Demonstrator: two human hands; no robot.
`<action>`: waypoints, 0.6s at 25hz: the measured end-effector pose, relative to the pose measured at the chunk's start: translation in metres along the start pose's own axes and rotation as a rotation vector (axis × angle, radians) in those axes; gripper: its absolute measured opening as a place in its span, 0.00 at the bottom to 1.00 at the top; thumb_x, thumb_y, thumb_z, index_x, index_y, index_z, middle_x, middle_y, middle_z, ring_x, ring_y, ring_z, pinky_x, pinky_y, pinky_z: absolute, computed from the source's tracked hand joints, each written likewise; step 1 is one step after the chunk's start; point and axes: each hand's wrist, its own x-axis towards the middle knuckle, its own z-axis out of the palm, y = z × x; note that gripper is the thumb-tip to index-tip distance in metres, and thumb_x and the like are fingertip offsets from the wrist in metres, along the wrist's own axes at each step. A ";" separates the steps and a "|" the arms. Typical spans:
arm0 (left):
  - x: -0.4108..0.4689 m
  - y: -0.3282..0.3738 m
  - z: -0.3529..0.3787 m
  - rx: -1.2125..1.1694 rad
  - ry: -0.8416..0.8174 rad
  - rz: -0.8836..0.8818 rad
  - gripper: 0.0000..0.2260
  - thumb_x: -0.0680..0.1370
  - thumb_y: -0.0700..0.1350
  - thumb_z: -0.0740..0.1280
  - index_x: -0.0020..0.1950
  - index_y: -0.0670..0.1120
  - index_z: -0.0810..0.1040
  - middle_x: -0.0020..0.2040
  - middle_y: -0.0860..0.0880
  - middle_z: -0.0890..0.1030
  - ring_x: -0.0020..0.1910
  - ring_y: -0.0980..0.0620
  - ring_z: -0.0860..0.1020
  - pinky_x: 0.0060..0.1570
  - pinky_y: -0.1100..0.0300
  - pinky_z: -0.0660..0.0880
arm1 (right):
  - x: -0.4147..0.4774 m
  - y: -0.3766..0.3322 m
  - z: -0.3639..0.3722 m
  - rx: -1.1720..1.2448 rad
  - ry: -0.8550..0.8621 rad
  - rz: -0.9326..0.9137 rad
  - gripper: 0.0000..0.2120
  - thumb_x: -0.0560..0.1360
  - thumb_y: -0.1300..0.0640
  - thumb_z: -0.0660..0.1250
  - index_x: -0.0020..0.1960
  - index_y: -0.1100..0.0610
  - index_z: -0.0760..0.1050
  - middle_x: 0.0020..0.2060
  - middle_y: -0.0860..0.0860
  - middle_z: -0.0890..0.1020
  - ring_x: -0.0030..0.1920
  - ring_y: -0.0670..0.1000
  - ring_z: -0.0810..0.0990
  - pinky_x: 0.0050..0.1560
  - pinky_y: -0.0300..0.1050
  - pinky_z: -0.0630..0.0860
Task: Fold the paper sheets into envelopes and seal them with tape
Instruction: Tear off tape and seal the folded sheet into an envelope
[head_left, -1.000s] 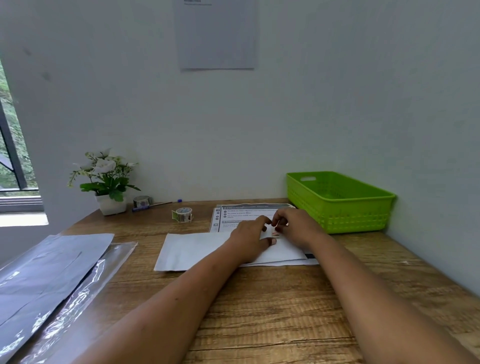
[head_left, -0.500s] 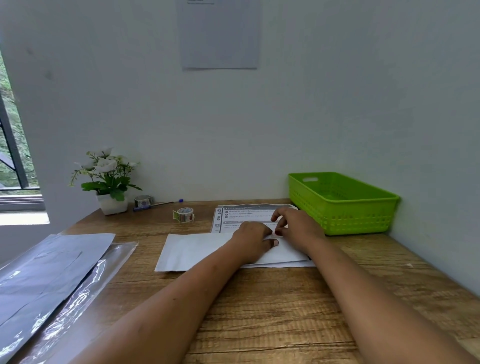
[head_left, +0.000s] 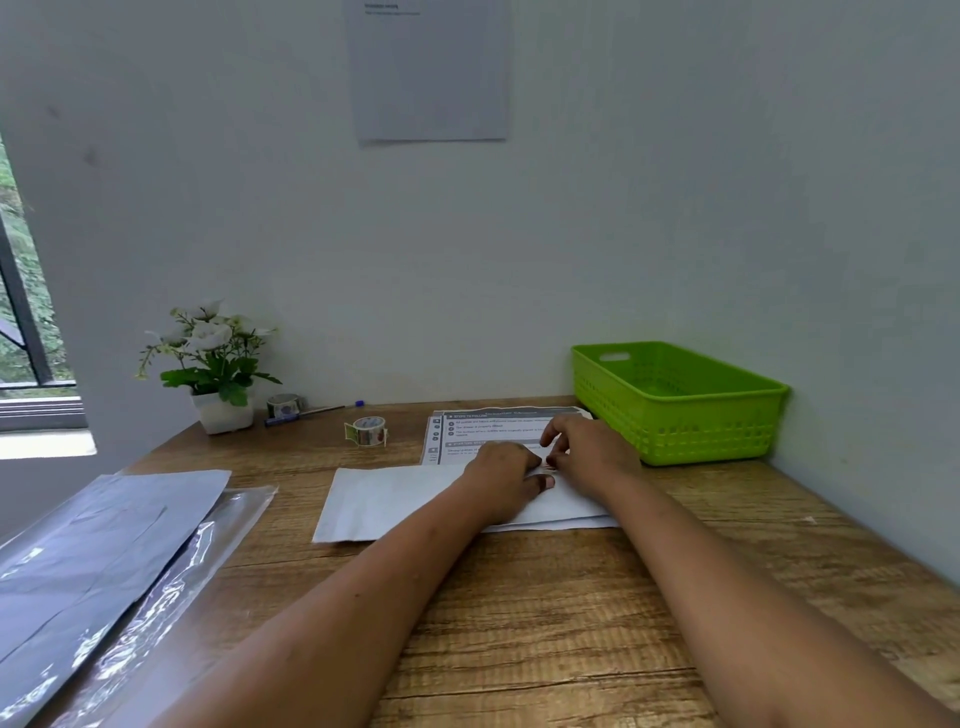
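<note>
A white folded paper sheet (head_left: 384, 501) lies flat on the wooden desk (head_left: 545, 613). My left hand (head_left: 506, 480) rests knuckles-up on its right half, thumb flat on the sheet. My right hand (head_left: 589, 452) sits just beside it, bent fingertips pressing the sheet's far edge. A small reddish spot shows where the fingertips of both hands meet; what it is cannot be told. A patterned tape roll (head_left: 366, 430) stands behind the sheet to the left, apart from both hands.
A printed instruction sheet (head_left: 493, 422) lies behind the hands. A green basket (head_left: 675, 410) stands at the back right. A potted plant (head_left: 215, 374), a second tape roll (head_left: 284, 404) and a pen (head_left: 311, 413) line the wall. Plastic-sleeved sheets (head_left: 98, 545) cover the left edge.
A small white piece held up between my fingertips a second ago now lies down against the sheet. Both hands have settled lower onto the paper and stayed in place.
</note>
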 end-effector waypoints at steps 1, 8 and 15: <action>0.000 0.000 0.000 0.010 -0.013 0.003 0.20 0.80 0.54 0.58 0.64 0.43 0.75 0.61 0.44 0.77 0.62 0.44 0.72 0.62 0.52 0.68 | 0.000 0.000 0.000 -0.003 -0.003 0.004 0.10 0.75 0.61 0.63 0.49 0.47 0.77 0.45 0.45 0.83 0.50 0.49 0.79 0.47 0.45 0.75; -0.001 0.000 -0.005 0.068 -0.038 0.024 0.20 0.81 0.54 0.56 0.65 0.43 0.74 0.61 0.44 0.77 0.62 0.45 0.72 0.62 0.53 0.64 | 0.002 0.002 -0.007 0.022 -0.065 -0.008 0.15 0.74 0.66 0.62 0.40 0.48 0.81 0.45 0.48 0.82 0.48 0.49 0.80 0.48 0.43 0.76; 0.000 -0.003 -0.003 0.083 -0.064 0.014 0.22 0.80 0.57 0.55 0.71 0.49 0.69 0.67 0.45 0.73 0.67 0.43 0.67 0.66 0.49 0.63 | -0.004 0.002 -0.016 -0.068 -0.135 -0.087 0.24 0.73 0.71 0.54 0.52 0.48 0.82 0.49 0.49 0.79 0.52 0.51 0.78 0.53 0.46 0.76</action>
